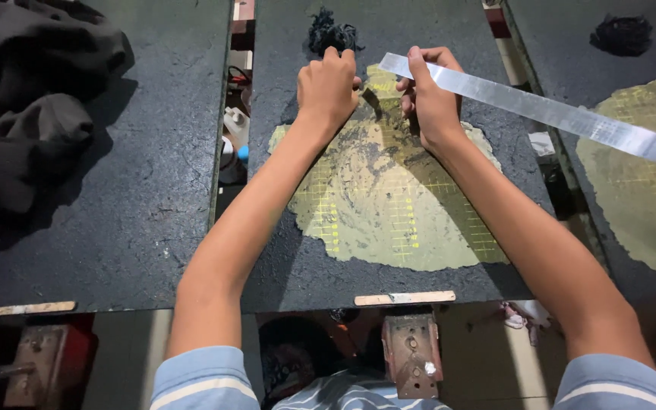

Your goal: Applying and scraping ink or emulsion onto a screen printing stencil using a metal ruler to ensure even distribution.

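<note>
My right hand (427,95) grips one end of a long metal ruler (540,110), which slants away to the right above the board. My left hand (328,85) is a closed fist resting on the far part of the worn black cutting board (298,258); whether it holds anything I cannot tell. Between and below both hands the board's black coat is scraped off, showing a yellow-green gridded patch (389,205). A tuft of black fibres (332,34) lies just beyond my left fist.
A heap of black cloth (32,99) lies on the left board (138,190). A third board (647,190) with a worn gridded patch and a dark tuft (622,34) stands at right. Gaps between boards show bottles (233,144). Metal brackets (411,353) sit below.
</note>
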